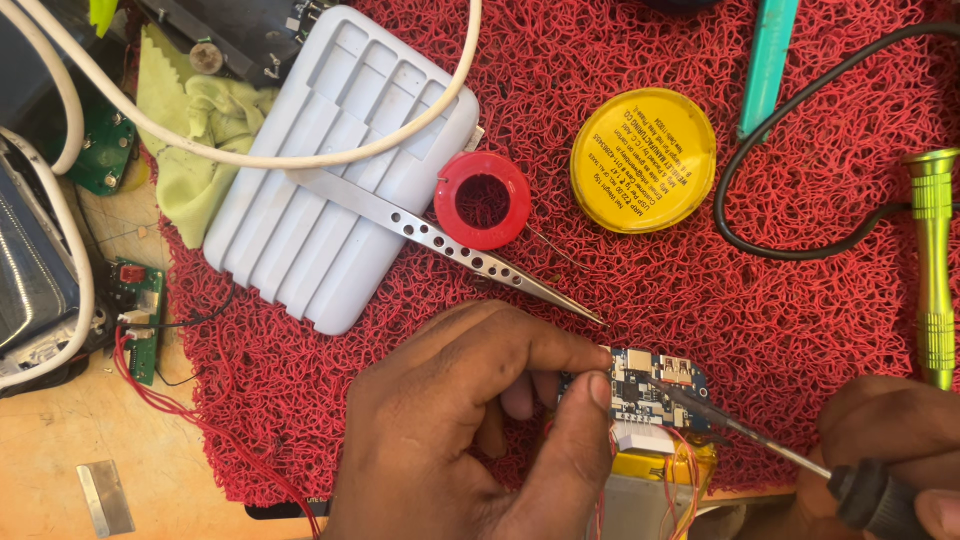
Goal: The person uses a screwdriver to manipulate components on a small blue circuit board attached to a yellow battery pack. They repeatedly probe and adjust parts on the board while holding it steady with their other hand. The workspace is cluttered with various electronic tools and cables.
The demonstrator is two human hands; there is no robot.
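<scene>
The left hand (470,430), nearest the camera at lower centre of the frame, pinches a small blue circuit board (645,388) between thumb and fingertips, its grip closed on the board's left edge. The right hand (890,450), at the lower right corner, is closed around the black handle of a soldering iron (760,440), whose tip rests on the board's right half.

As for progress, red and yellow wires (690,470) already run from the board's lower edge down to a yellow battery pack (655,475) just beneath it, so I judge the wiring partly done and the joint under the tip to be the one in hand. What remains to be soldered I cannot tell.

Everything lies on a red looped mat (620,270) covering the table (60,440). At upper left sits a pale grey ribbed tray (300,220); its grooves look empty, with a white cable (300,155) and steel tweezers (450,245) crossing over it. Right of it are a round yellow tin (643,160), lid on, contents hidden, and a smaller red solder spool (483,200). A green screwdriver (933,270) lies at the right edge, and a green circuit board (140,320) at far left.
</scene>
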